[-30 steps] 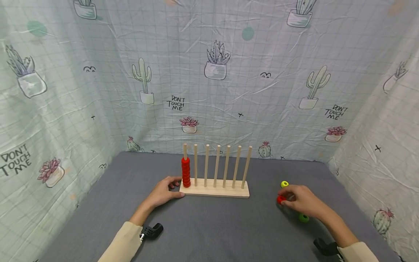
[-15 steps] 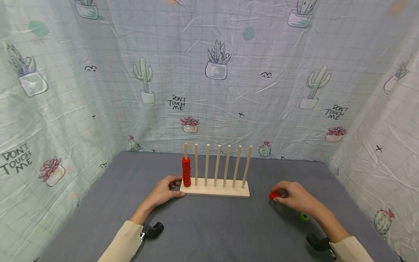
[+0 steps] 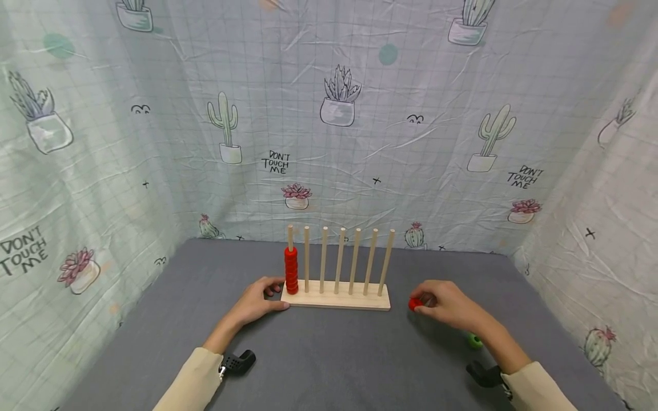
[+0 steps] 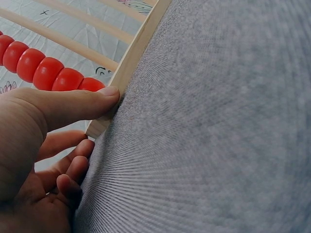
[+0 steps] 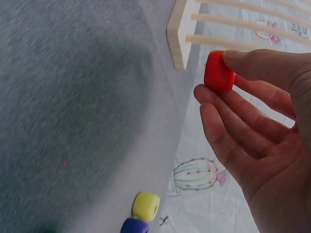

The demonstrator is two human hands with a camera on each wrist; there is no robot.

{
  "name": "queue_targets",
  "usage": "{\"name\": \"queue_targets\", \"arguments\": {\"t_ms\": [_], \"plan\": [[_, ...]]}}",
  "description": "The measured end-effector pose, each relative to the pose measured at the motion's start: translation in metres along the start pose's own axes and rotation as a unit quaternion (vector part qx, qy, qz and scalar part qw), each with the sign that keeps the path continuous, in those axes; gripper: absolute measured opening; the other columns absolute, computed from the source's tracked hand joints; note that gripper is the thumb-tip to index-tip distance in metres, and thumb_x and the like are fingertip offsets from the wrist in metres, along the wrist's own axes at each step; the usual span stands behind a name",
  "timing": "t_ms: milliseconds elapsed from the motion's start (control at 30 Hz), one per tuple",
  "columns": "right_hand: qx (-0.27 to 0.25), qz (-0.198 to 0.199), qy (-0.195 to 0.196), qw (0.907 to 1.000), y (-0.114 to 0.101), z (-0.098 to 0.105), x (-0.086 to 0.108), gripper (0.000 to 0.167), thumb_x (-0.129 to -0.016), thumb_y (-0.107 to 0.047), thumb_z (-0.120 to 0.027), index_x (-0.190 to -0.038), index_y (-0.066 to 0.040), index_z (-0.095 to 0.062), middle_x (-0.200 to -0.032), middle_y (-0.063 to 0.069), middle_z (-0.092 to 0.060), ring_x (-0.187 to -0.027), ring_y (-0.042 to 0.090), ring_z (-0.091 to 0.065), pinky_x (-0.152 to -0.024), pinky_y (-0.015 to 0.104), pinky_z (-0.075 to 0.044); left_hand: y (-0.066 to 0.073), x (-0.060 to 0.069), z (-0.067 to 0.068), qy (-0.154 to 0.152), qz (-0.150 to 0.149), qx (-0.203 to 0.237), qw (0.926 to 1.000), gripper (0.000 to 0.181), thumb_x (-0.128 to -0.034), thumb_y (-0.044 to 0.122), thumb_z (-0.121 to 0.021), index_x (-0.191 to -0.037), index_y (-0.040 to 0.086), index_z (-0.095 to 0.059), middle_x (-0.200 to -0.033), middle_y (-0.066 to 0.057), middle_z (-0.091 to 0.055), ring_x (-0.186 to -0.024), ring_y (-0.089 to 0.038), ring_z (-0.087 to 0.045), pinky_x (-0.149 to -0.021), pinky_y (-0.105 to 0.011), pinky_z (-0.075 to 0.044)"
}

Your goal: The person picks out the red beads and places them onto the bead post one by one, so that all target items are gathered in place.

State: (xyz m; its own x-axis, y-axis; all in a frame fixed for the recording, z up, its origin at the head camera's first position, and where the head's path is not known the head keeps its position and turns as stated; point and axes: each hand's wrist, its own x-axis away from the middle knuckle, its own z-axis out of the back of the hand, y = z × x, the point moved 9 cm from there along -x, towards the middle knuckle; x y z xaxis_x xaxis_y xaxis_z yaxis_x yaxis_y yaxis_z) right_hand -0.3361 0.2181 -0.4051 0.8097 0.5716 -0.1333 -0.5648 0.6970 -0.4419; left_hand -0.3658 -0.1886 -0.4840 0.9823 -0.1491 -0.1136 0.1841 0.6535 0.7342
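A wooden peg stand [image 3: 339, 302] with several upright pegs rests on the grey surface. Its leftmost peg carries a stack of red beads [image 3: 291, 271]; the other pegs are bare. My left hand [image 3: 257, 301] grips the left end of the base, thumb [image 4: 82, 104] along the front edge and fingers curled at the end and behind. To the right of the stand, my right hand [image 3: 447, 305] pinches a red bead [image 5: 218, 71] between thumb and fingertips. In the head view that bead shows only partly, beyond the fingers, apart from the stand.
A green bead [image 3: 475, 341] lies by the right forearm. The right wrist view shows a yellow bead [image 5: 145, 206] and a blue bead [image 5: 134, 226] side by side on the surface. A patterned cloth [image 3: 380, 148] hangs behind the table.
My right hand has moved left and slightly away from me with the red bead, closer to the peg stand. The yellow bead is now hidden in the head view. My left hand stays put.
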Motion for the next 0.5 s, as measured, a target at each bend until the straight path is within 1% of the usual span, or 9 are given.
{"name": "queue_targets", "arguments": {"t_ms": [200,500], "plan": [[0.001,0.014,0.002,0.9999,-0.010,-0.003,-0.009,0.018,-0.091,-0.014,-0.079,-0.108,-0.011,-0.075,-0.099,-0.002,-0.074,-0.082,0.004,-0.068,-0.069,0.023,-0.055,0.002,0.000,0.001,0.000,0.000,-0.004,1.0000,0.068,-0.0789,0.031,-0.089,-0.138,0.007,-0.065,-0.111,-0.007,-0.066,-0.097,-0.020,-0.057,-0.084,-0.038,-0.046],[-0.016,0.037,0.000,0.9992,-0.024,-0.005,-0.019,0.018,-0.092,-0.011,-0.076,-0.110,-0.009,-0.075,-0.101,0.000,-0.074,-0.084,0.006,-0.070,-0.072,0.024,-0.057,0.002,0.001,0.001,-0.001,0.001,-0.001,1.0000,0.068,-0.0784,0.032,-0.090,-0.138,0.008,-0.066,-0.112,-0.007,-0.066,-0.097,-0.020,-0.057,-0.084,-0.037,-0.046]]}}
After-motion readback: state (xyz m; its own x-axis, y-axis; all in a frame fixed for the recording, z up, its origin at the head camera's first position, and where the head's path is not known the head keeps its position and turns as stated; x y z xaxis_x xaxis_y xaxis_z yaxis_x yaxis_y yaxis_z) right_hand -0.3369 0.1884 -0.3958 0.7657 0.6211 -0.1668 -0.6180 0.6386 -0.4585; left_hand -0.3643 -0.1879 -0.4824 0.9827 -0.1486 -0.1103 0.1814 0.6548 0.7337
